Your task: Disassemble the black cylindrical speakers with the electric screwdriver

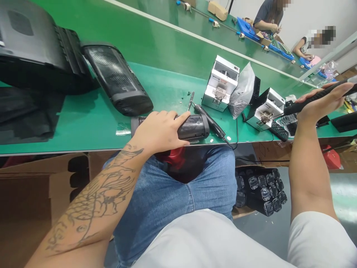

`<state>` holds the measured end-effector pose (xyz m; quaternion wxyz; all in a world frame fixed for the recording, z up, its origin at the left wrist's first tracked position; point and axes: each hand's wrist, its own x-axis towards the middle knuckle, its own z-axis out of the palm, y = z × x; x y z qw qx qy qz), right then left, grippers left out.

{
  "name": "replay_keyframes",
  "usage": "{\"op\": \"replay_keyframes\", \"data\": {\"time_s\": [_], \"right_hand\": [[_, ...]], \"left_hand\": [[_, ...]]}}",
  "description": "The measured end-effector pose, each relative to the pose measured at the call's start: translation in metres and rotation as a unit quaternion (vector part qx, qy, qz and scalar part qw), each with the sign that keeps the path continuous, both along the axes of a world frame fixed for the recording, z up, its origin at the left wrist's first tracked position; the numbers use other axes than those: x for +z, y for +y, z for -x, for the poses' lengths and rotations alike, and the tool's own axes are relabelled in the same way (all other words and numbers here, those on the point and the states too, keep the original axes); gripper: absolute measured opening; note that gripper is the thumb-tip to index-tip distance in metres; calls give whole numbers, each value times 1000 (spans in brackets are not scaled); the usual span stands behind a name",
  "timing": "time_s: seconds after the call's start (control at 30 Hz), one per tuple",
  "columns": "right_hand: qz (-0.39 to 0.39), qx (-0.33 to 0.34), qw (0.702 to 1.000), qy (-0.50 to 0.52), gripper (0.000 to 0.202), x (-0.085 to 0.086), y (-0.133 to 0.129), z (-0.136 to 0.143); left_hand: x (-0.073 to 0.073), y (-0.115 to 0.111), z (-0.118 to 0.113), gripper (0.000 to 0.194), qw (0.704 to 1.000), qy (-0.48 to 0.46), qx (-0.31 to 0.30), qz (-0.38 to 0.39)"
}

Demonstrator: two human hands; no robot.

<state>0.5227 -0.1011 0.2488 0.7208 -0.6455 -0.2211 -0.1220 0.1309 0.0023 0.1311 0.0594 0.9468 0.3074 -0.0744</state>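
Observation:
My left hand (158, 130) lies over a black perforated housing (193, 127), thumb and fingers gripping it at the table's front edge. The housing rests lengthwise on the green table (167, 83); my hand hides its middle. Just right of it lies a black electric screwdriver (210, 121) with a cord, and a small metal tool (191, 100) sits behind. Far to the right, my right hand (320, 100) is raised above the table, closed around a long black part (312, 101) whose far end leaves the picture. A larger black perforated case (118, 78) stands behind my left hand.
Two white-and-black screw feeders (221, 83) (266, 109) stand at right, a clear plastic bag (242, 91) between them. A big black case (33, 48) fills the left. Below the table, a box holds several black parts (262, 188). Two people (269, 18) (306, 44) work across the bench.

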Motion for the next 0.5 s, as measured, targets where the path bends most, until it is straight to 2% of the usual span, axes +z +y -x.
{"op": "replay_keyframes", "data": {"time_s": [0.1,0.3,0.5], "right_hand": [[8,-8,1000,1,51,3,6,-1],[-2,-16,1000,-5,48,3,10,-2],[69,-3,998,8,73,5,5,-2]], "left_hand": [[0,0,0,96,1000,0,1,2],[-1,-1,1,96,1000,0,-1,1],[-2,-1,1,96,1000,-8,-2,0]]}}
